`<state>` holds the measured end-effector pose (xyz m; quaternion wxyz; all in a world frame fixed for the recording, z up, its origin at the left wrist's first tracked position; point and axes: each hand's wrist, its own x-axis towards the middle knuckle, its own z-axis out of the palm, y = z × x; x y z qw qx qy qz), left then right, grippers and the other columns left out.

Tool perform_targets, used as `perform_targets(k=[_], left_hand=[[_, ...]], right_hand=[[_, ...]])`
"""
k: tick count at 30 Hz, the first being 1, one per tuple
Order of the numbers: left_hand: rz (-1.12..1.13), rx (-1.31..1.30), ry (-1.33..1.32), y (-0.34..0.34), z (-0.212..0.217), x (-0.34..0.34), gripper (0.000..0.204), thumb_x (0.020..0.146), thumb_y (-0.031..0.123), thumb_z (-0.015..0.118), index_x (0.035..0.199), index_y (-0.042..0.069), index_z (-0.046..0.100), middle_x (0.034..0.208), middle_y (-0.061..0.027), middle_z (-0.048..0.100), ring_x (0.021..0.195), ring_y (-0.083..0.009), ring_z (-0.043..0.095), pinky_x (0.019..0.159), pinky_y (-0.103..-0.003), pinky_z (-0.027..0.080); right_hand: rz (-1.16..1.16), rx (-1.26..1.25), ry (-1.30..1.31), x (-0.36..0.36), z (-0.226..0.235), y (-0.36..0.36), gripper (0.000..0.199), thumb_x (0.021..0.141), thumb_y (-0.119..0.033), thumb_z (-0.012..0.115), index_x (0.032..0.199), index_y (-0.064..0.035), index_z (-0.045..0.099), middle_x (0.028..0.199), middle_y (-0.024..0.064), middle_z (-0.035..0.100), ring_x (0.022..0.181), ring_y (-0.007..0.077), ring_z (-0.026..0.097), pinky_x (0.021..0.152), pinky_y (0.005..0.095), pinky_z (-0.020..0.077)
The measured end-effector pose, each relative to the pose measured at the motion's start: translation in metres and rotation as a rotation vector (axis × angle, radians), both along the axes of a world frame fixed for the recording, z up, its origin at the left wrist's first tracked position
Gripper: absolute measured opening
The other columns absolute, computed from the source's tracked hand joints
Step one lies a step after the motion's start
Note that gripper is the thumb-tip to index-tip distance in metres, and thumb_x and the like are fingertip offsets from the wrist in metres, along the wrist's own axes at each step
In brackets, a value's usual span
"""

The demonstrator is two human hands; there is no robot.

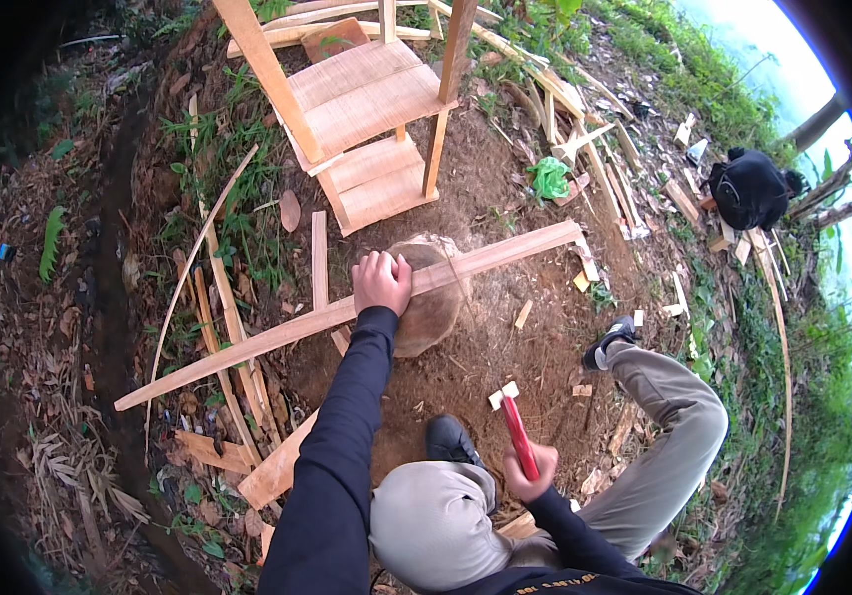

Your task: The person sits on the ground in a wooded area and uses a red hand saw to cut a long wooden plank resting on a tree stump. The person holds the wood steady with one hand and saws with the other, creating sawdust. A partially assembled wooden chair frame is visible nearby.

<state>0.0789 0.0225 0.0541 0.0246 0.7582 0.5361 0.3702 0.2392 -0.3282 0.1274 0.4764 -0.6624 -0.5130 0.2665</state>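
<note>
My left hand [382,283] is closed over a long wooden strip [277,336], pressing it onto the top of a tree stump [426,332]. The strip lies slantwise, its left end low and its right end farther away, both reaching past the stump. In my right hand [533,471], held low beside my knee, is a red-handled hammer [516,426]. Its pale head points away from me and is apart from the strip. Beyond the stump stands a wooden shelf frame [376,94] with two slatted boards between upright posts.
Loose wood strips [231,317] lie at the left, and more lumber [595,149] is heaped at the far right. A green plastic bag [549,178] and a black bag [751,188] lie beyond my right foot. Offcuts and leaves litter the sloping dirt.
</note>
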Motion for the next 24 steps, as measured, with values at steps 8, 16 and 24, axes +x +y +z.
perform_targets(k=[8, 16, 24], left_hand=[[-0.018, 0.020, 0.026, 0.000, 0.000, -0.005, 0.029, 0.087, 0.020, 0.064, 0.065, 0.009, 0.049, 0.071, -0.0086, 0.052, 0.075, -0.0304, 0.054, 0.071, -0.044, 0.041], [-0.004, 0.001, 0.034, -0.001, 0.001, -0.007, 0.027, 0.086, 0.019, 0.064, 0.065, 0.010, 0.051, 0.071, -0.0079, 0.053, 0.075, -0.0294, 0.055, 0.071, -0.043, 0.040], [-0.018, -0.010, -0.021, -0.002, 0.001, -0.004, 0.031, 0.087, 0.021, 0.064, 0.065, 0.008, 0.047, 0.069, -0.0086, 0.051, 0.074, -0.0308, 0.054, 0.071, -0.044, 0.041]], right_hand=[[-0.017, 0.062, 0.072, 0.000, -0.014, 0.110, 0.011, 0.080, -0.003, 0.065, 0.070, -0.0023, 0.059, 0.052, 0.0064, 0.046, 0.044, 0.0106, 0.048, 0.046, 0.0298, 0.0381], [-0.006, 0.027, 0.064, -0.008, -0.012, 0.083, 0.012, 0.077, -0.004, 0.064, 0.066, -0.0047, 0.058, 0.053, 0.0074, 0.049, 0.045, 0.0144, 0.051, 0.048, 0.0312, 0.0414], [-0.015, -0.022, 0.032, -0.003, 0.012, 0.047, 0.010, 0.076, -0.001, 0.062, 0.067, -0.0038, 0.058, 0.053, 0.0054, 0.044, 0.046, 0.0100, 0.048, 0.047, 0.0285, 0.0410]])
